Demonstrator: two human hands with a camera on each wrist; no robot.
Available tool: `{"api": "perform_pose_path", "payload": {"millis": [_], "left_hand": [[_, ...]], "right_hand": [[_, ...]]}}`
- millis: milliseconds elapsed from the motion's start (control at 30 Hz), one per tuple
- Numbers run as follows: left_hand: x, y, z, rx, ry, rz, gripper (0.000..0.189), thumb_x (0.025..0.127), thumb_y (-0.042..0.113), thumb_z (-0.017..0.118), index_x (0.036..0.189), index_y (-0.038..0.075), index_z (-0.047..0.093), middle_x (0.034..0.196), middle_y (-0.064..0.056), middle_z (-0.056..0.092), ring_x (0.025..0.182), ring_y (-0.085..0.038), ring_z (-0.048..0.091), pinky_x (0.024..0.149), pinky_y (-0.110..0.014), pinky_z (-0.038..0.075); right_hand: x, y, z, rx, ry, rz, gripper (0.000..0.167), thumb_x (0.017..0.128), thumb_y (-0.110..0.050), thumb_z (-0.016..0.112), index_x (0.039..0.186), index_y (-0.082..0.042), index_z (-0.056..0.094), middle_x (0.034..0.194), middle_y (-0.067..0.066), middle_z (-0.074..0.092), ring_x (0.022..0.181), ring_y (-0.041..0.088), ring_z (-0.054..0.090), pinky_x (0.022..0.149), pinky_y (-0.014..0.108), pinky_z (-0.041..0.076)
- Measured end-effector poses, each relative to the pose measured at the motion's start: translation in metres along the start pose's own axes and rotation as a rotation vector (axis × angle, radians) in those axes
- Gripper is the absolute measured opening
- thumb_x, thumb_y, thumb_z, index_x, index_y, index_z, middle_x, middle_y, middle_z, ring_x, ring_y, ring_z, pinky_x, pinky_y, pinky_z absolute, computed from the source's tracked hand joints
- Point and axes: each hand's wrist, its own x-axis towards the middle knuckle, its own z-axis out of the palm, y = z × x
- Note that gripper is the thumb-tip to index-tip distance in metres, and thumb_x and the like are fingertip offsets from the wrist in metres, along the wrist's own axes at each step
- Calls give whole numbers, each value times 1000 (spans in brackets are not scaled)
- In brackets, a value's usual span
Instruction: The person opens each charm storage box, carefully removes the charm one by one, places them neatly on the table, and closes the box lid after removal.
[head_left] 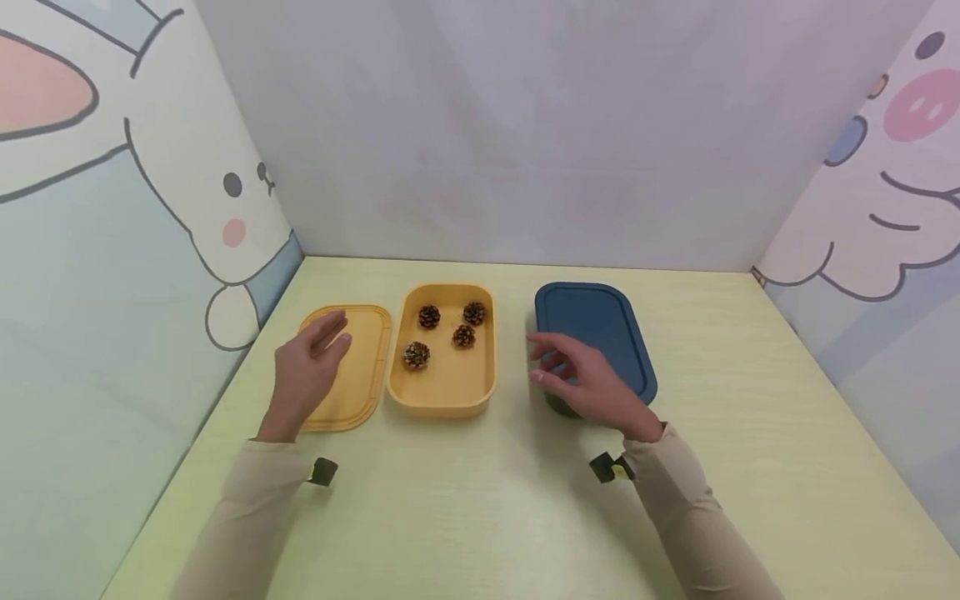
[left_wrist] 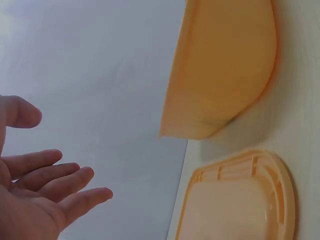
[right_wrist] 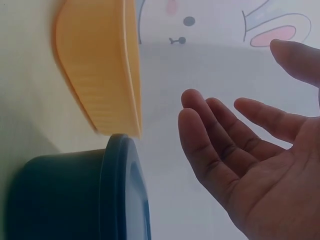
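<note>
My left hand [head_left: 306,367] hovers over a yellow lid [head_left: 358,367] lying on the table, its fingers extended and nothing in its grasp. Beside that lid stands a yellow lidless box [head_left: 450,385] with pine cones [head_left: 417,356] scattered on its bottom. At the right, my right hand [head_left: 588,379] is held over the near left part of a dark blue lidded box [head_left: 600,321], with loosely bent fingers holding nothing. The right wrist view shows that hand's fingers [right_wrist: 200,145] apart from the blue box's lid [right_wrist: 117,185], which sits on its dark body.
All these things stand on a pale yellow table [head_left: 465,508]. A grey-white wall [head_left: 510,133] rises behind it, and side panels with cartoon animals [head_left: 225,208] flank it. Dark wrist devices [head_left: 323,472] are strapped at both sleeves.
</note>
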Motion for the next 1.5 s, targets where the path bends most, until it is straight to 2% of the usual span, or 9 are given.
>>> {"api": "perform_pose_path", "payload": {"millis": [233,400,633,800,967,1100,1200,1367,1500], "left_hand": [[-9,22,23,-96,-95,155,46,102,14,58,146,0,50,148,-22,53,137,-35,52,92,-4,45],[-16,32,39,-128,-159,197,45,101,10,59,144,0,52,146,-20,56,133,-34,56,93,-7,47],[-24,41,59,-203,-219,222,42,99,6,61,141,2,56,140,-19,62,128,-32,61,94,-12,50],[-25,51,77,-272,-283,242,43,99,6,60,141,-2,53,142,-21,59,131,-34,59,101,-24,51],[-27,64,98,-305,-371,240,46,100,9,60,144,-2,50,146,-20,56,136,-34,55,105,-35,49],[-25,72,119,-299,-426,228,50,99,10,61,146,0,48,149,-18,54,139,-30,53,106,-36,48],[-23,78,135,-274,-495,179,55,98,15,63,149,4,45,153,-14,50,142,-24,49,109,-34,46],[-25,88,159,-168,-639,106,65,97,22,64,154,8,36,159,-15,41,148,-26,42,115,-36,41],[-27,92,174,-68,-696,92,72,95,25,66,156,8,31,161,-17,37,144,-36,45,116,-46,42]], "right_hand": [[-3,4,-5,9,70,33,63,98,-17,66,154,-15,38,134,14,59,102,20,69,85,30,57],[-6,8,-8,11,98,47,64,98,-19,66,154,-15,36,138,17,57,104,21,68,88,33,57],[-9,14,-13,-41,120,30,54,97,-18,67,147,-11,47,135,17,58,114,26,64,89,33,56],[-10,22,-22,-102,138,35,52,96,-18,68,145,-10,51,136,17,57,118,29,61,89,39,56],[-16,32,-36,-199,161,34,51,95,-16,70,142,-5,52,134,18,57,118,33,58,86,45,57],[-24,40,-47,-275,191,28,52,94,-15,71,140,-2,53,129,19,58,115,34,58,83,45,57],[-32,46,-54,-327,219,43,52,93,-16,72,139,0,54,126,21,58,111,34,58,80,44,56],[-44,58,-63,-395,249,85,53,92,-16,73,137,2,55,125,25,57,110,36,58,78,42,56],[-49,66,-67,-422,260,109,53,91,-16,74,136,4,54,124,26,56,111,36,55,79,49,56]]}}
